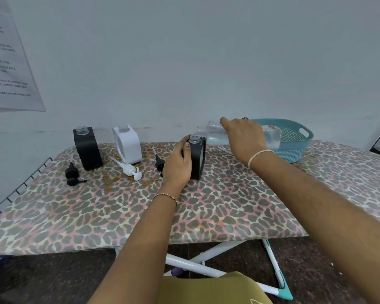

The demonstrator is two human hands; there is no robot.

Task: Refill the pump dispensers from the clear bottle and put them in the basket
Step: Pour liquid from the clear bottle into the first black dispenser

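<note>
On the leopard-print board [228, 205], just left of the basket [294, 150], the left hand [177, 165] grips 1 open black dispenser [199, 161]. The right hand [245, 139] clasps the clear bottle [213, 133] tipped toward its neck; a misaligned mouth would likely spill liquid.

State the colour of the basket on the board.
Teal; the basket shows best in the head view.

The left forearm [145, 233] and right forearm [316, 194] are bare. Over the surface [228, 205], a thin gold-coloured chain bracelet [165, 195] circles the left wrist and a pale yellowish band [260, 155] the right wrist. A dark ring [245, 118] sits on the right grip [244, 139]. Below the surface's near edge shows an olive-yellow garment [206, 290] with a pale outlined print
</note>
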